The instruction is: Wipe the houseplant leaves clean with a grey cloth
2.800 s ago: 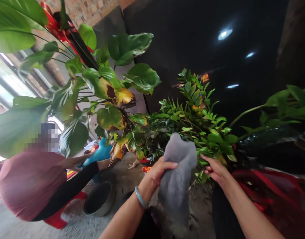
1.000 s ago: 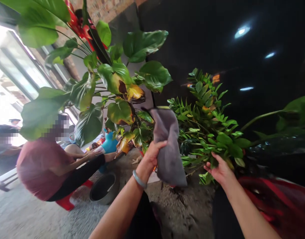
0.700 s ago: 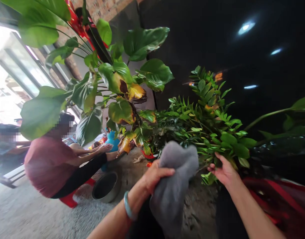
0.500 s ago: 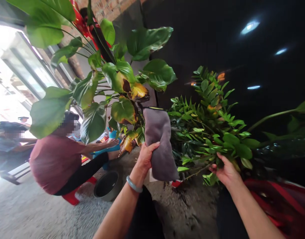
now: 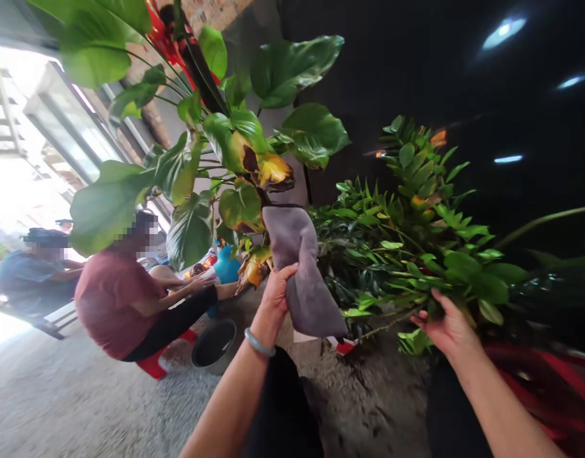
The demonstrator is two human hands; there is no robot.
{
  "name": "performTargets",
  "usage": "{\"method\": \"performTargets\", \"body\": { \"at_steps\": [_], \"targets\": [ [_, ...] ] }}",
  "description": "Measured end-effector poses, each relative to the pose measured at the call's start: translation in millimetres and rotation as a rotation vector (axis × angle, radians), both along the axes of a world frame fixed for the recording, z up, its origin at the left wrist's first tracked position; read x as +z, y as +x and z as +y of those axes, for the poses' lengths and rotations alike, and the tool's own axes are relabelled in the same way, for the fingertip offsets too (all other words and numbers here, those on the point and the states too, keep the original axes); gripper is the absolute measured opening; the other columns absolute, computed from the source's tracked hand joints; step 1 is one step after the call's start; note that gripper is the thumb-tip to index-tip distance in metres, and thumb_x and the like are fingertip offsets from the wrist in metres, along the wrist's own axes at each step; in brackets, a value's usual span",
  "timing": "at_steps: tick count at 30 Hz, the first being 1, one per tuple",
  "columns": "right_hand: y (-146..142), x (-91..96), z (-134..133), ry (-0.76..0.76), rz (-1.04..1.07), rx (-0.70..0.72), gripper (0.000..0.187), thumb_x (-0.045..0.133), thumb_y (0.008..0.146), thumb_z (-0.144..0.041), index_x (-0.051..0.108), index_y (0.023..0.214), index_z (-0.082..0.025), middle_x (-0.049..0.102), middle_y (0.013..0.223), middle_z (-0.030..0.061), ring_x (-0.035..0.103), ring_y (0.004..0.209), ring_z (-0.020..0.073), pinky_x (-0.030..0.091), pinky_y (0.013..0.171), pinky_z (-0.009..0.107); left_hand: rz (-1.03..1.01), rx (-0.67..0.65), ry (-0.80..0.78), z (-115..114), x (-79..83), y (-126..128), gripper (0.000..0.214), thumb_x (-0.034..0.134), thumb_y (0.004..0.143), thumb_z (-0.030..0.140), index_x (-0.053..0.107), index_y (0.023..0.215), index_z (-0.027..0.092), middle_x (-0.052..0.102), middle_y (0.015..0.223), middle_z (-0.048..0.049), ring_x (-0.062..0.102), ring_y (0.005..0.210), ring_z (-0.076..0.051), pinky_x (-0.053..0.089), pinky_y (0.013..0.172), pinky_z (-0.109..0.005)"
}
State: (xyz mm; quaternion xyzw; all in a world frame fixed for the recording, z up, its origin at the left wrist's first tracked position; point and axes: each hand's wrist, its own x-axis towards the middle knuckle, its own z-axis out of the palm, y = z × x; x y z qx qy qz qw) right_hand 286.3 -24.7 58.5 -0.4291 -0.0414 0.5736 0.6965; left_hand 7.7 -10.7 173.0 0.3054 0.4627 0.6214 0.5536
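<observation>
In my left hand [image 5: 275, 299], which wears a pale bangle, is a soft grey cloth [image 5: 304, 273]. My thumb lies across its front, and its upper end reaches the yellowing leaves of a tall broad-leaved plant [image 5: 239, 200]. My right hand [image 5: 447, 324] is at the lower edge of a bushy green plant [image 5: 416, 254]. A dark leaf [image 5: 435, 310] sits between its thumb and curled fingers, beside a long bent stem [image 5: 387, 326]. The fingertips are partly hidden by the foliage.
At left a person in a pink shirt [image 5: 115, 305] sits on a red stool [image 5: 153, 364], near a dark round tub [image 5: 216, 343]. Another person in blue [image 5: 27, 273] sits farther back. A dark shiny wall [image 5: 392, 70] rises behind the plants. Something red [image 5: 535, 388] lies at lower right.
The view has shifted, so most things sit farther right. The grey cloth has tilted and bent in my left hand, moving left against the plants. My right hand stays at the bushy plant.
</observation>
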Motion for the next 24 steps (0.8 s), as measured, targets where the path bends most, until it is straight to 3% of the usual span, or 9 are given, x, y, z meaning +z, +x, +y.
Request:
{"method": "performTargets", "body": {
  "at_steps": [4,6,8,10,13,15,19,22,24],
  "targets": [
    [-1,0.4,-1,-0.039,-0.008,0.011,0.016,0.072,0.066,-0.018,0.059,0.073,-0.025,0.066,0.054,-0.0078,0.045,0.032,0.0097,0.050,0.038,0.026,0.147,-0.253,-0.332,-30,-52.9,9,0.020,0.074,0.049,0.013,0.070,0.068,0.014,0.068,0.052,-0.0020,0.059,0.045,-0.017,0.049,0.047,-0.028],
    [1,1.8,-2,-0.061,-0.010,0.007,0.016,0.072,0.066,-0.017,0.060,0.073,-0.025,0.066,0.054,-0.0072,0.046,0.032,0.0101,0.049,0.037,0.026,0.099,-0.381,-0.355,-54,-71.4,7,0.024,0.075,0.048,0.015,0.074,0.073,0.014,0.071,0.058,-0.0035,0.063,0.051,-0.018,0.050,0.051,-0.028],
    [3,4.2,-4,-0.068,-0.004,0.017,0.014,0.070,0.067,-0.016,0.060,0.073,-0.025,0.066,0.054,-0.0067,0.046,0.032,0.0104,0.049,0.037,0.026,0.031,-0.426,-0.304,-70,-68.2,0,0.031,0.078,0.048,0.016,0.076,0.079,0.014,0.074,0.064,-0.0037,0.065,0.056,-0.018,0.052,0.056,-0.027],
    [4,7.2,-5,-0.069,0.001,0.024,0.012,0.067,0.070,-0.016,0.060,0.072,-0.025,0.065,0.053,-0.0068,0.046,0.031,0.0107,0.050,0.037,0.027,-0.004,-0.348,-0.206,-69,-46.6,-8,0.034,0.080,0.047,0.016,0.075,0.080,0.015,0.075,0.068,-0.0024,0.066,0.057,-0.017,0.052,0.057,-0.026],
    [2,11.7,-5,-0.070,0.002,0.017,0.012,0.065,0.072,-0.017,0.059,0.069,-0.026,0.063,0.050,-0.0078,0.046,0.030,0.0106,0.051,0.037,0.027,-0.069,-0.148,-0.080,-43,-10.5,-14,0.027,0.081,0.051,0.016,0.071,0.076,0.016,0.073,0.067,0.0001,0.065,0.055,-0.014,0.053,0.058,-0.024],
    [-2,13.8,-5,-0.070,0.005,0.020,0.013,0.066,0.074,-0.018,0.057,0.068,-0.025,0.062,0.049,-0.0082,0.044,0.030,0.0100,0.051,0.038,0.027,-0.143,-0.086,-0.096,-23,-4.1,-11,0.021,0.078,0.056,0.016,0.069,0.075,0.015,0.072,0.065,-0.0003,0.064,0.054,-0.014,0.054,0.060,-0.024],
    [-5,13.8,-4,-0.077,0.013,0.012,0.014,0.064,0.075,-0.015,0.058,0.068,-0.026,0.063,0.050,-0.0077,0.045,0.031,0.0100,0.050,0.038,0.026,-0.112,-0.201,-0.340,-21,-42.9,4,0.022,0.074,0.057,0.014,0.069,0.079,0.014,0.071,0.062,-0.0033,0.063,0.051,-0.017,0.055,0.060,-0.030],
    [-1,8.5,-4,-0.072,0.018,-0.007,0.013,0.067,0.072,-0.015,0.059,0.070,-0.026,0.065,0.052,-0.0077,0.046,0.032,0.0100,0.050,0.038,0.025,-0.038,-0.359,-0.427,-52,-78.0,10,0.029,0.074,0.051,0.011,0.071,0.079,0.016,0.073,0.064,-0.0030,0.066,0.055,-0.020,0.055,0.063,-0.033],
    [3,4.0,-4,-0.060,0.014,-0.007,0.014,0.070,0.069,-0.015,0.060,0.071,-0.025,0.066,0.054,-0.0075,0.047,0.033,0.0103,0.051,0.038,0.026,-0.042,-0.441,-0.381,-72,-83.0,5,0.035,0.075,0.048,0.011,0.073,0.082,0.018,0.074,0.067,-0.0015,0.069,0.064,-0.022,0.055,0.068,-0.033]
  ]
}}
